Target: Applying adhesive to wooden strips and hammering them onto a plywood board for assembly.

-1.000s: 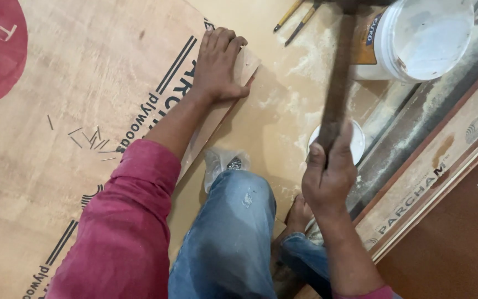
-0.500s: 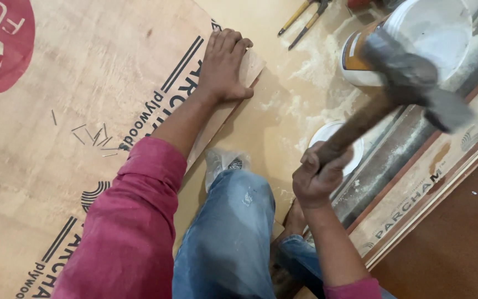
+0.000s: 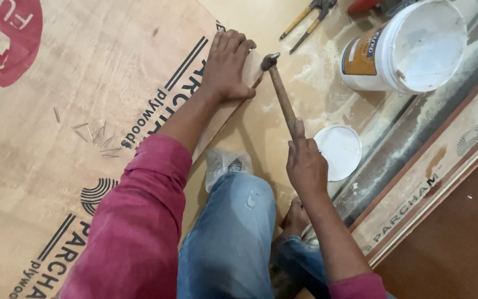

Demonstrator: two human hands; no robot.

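Head view: plywood sheet point(image 3: 56, 166) on dusty floor point(image 3: 283, 127), left hand point(image 3: 229, 66) fingers flat, right hand point(image 3: 307, 166) fingers round hammer point(image 3: 280, 94).

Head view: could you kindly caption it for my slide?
Left hand presses a plywood sheet while right hand holds a hammer at its edge.

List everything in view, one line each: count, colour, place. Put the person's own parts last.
plywood sheet: one, tan with red and black print, left, on the floor
small nails: a loose scatter, grey, on the sheet at left
hammer: one, wooden handle, dark head at the sheet's edge
bucket: one, white, open, upper right
lid: one, white, flat, below the bucket
pliers: one pair, yellow handles, top centre
plastic bag: one, clear, by the knee
left hand: pressed flat on the sheet's corner
right hand: grip closed on the hammer handle
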